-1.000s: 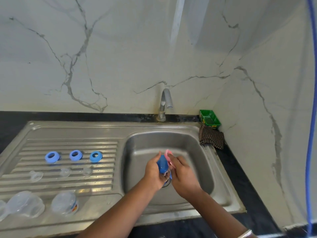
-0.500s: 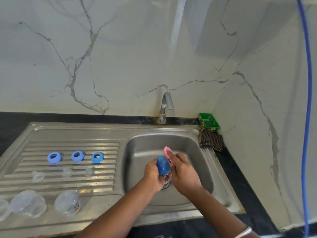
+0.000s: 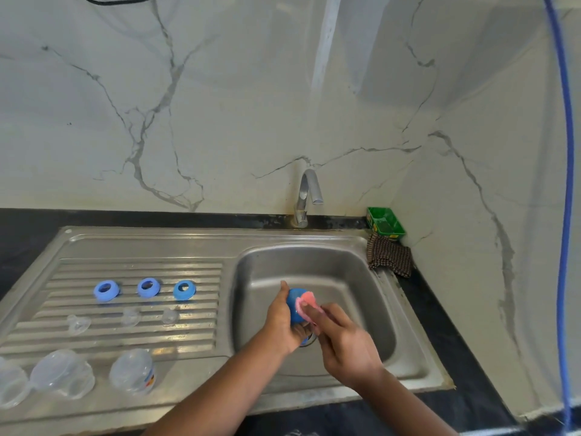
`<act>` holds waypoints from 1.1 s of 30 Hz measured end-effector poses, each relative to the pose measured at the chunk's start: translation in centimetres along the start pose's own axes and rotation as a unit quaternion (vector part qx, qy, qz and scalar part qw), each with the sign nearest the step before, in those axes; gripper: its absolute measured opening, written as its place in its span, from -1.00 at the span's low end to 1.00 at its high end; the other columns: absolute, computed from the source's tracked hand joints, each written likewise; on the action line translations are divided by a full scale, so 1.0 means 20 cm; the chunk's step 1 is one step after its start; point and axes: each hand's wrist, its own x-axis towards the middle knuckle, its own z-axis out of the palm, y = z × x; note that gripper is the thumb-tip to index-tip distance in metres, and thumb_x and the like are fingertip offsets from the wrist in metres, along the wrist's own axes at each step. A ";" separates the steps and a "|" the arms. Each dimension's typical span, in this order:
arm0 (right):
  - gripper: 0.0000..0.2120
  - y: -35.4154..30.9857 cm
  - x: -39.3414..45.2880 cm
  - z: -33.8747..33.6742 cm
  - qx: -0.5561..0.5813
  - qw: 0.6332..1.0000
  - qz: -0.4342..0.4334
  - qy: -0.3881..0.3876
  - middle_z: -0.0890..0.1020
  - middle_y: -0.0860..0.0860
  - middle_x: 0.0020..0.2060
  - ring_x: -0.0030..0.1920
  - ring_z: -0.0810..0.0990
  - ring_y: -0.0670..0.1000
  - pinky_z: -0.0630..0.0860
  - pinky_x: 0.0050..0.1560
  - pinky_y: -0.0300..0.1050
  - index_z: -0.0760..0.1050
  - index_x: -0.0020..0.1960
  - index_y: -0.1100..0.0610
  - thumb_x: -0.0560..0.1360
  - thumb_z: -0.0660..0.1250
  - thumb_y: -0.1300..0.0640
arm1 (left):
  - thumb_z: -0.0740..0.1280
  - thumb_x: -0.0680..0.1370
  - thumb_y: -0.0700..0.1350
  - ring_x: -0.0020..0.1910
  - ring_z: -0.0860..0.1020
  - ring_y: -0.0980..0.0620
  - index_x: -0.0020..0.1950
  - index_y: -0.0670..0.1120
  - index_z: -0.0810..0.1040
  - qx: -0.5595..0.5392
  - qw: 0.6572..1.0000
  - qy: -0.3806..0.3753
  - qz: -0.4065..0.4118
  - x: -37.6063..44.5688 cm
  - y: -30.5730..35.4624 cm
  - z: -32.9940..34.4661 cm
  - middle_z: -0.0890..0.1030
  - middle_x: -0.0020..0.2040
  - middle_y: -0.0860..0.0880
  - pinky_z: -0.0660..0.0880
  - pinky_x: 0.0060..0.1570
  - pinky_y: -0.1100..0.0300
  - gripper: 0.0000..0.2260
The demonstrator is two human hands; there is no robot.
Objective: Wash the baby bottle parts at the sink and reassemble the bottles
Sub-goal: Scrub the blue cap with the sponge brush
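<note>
Steel walls of the sink basin (image 3: 371,297) ring both hands, with bare metal showing beyond the fingers on the far side, toward the tap (image 3: 306,196), and to the right of the right hand (image 3: 345,341). The left hand (image 3: 283,322) sits close to the basin's left wall, and both forearms cross the basin's near rim. Beyond that left wall the ribbed drainboard (image 3: 195,335) stretches away from the fingers, carrying three rows of parts well apart from the hands: three blue collar rings (image 3: 146,287) farthest back, three clear nipples (image 3: 130,316) in the middle, and clear bottle bodies (image 3: 133,374) lying nearest the counter's front edge.

Over the basin, above the drain, the left hand curls its fingers and thumb round a blue bottle cap (image 3: 295,305), thumb pointing up along the cap's left side. The right hand meets it from the right, fingers bent and pinching a pink sponge (image 3: 306,302) that presses against the cap's top right face. The two hands touch or nearly touch below the cap; something small and metallic shows between them there, too hidden to tell what it is.

Past the basin's far right corner, away from the right fingers, a dark checked cloth (image 3: 390,258) lies on the sink's edge, and a green tray (image 3: 385,223) stands just behind it against the marble wall. A blue cable (image 3: 566,215) hangs down the right edge of the view.
</note>
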 end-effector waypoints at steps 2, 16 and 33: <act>-0.34 0.02 0.00 0.01 -0.004 0.999 0.044 0.003 0.47 -0.14 0.15 -0.03 0.59 0.00 0.58 -0.36 -0.01 0.18 0.56 -0.22 0.52 0.19 0.15 | 0.16 0.66 0.15 -0.38 0.65 -0.13 0.01 -0.23 0.52 0.033 0.999 0.012 -0.001 0.00 -0.02 0.01 0.65 -0.35 -0.21 0.59 -0.43 0.14 -0.57; -0.33 -0.02 0.06 0.01 0.023 0.999 0.023 -0.009 0.42 -0.10 0.17 -0.03 0.55 0.06 0.58 -0.28 0.09 0.13 0.57 -0.20 0.53 0.19 0.19 | 0.27 0.61 0.14 -0.40 0.56 -0.07 -0.10 -0.21 0.56 0.043 0.997 0.032 0.052 0.04 0.01 0.06 0.58 -0.32 -0.14 0.49 -0.44 0.17 -0.60; -0.41 0.00 0.10 0.03 0.103 0.993 0.053 0.015 0.44 -0.11 0.10 -0.03 0.57 0.04 0.59 -0.09 0.15 0.18 0.58 -0.16 0.61 0.17 0.20 | 0.14 0.64 0.23 -0.28 0.56 -0.12 0.11 -0.20 0.55 0.020 0.993 0.101 0.056 0.10 0.00 0.09 0.61 -0.22 -0.19 0.53 -0.24 0.05 -0.51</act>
